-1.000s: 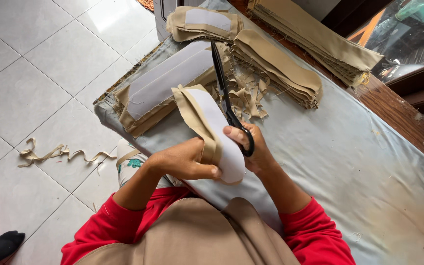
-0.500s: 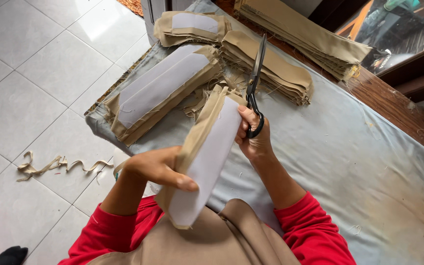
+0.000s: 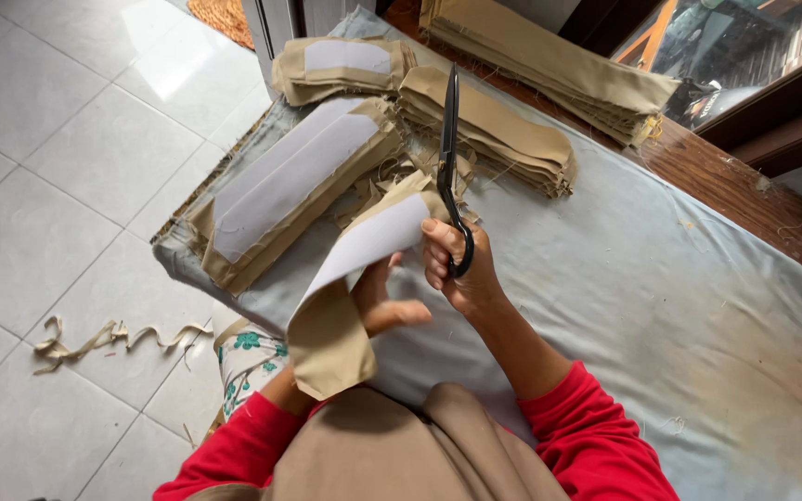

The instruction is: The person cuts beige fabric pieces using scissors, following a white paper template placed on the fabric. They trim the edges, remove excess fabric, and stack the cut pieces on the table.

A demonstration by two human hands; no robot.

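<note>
My right hand (image 3: 457, 264) grips black scissors (image 3: 448, 158) by the handles, blades closed and pointing away from me. My left hand (image 3: 381, 299) holds a long tan fabric piece (image 3: 350, 297) with a white lining on one face; its near end hangs down over my lap. The two hands are close together over the front part of the table (image 3: 661, 278), which is covered with a pale blue-grey cloth. Part of my left hand is hidden behind the fabric.
Stacks of tan fabric pieces lie on the table: one with white lining up (image 3: 280, 186) at left, another (image 3: 341, 60) behind it, a folded pile (image 3: 494, 125) in the middle, a long pile (image 3: 549, 60) at the back. Fabric trimmings (image 3: 113, 336) lie on the tiled floor.
The fabric piece has swung from lying across the table to drooping toward my lap. My left hand moved up close to the right hand. The scissors tilted more upright.
</note>
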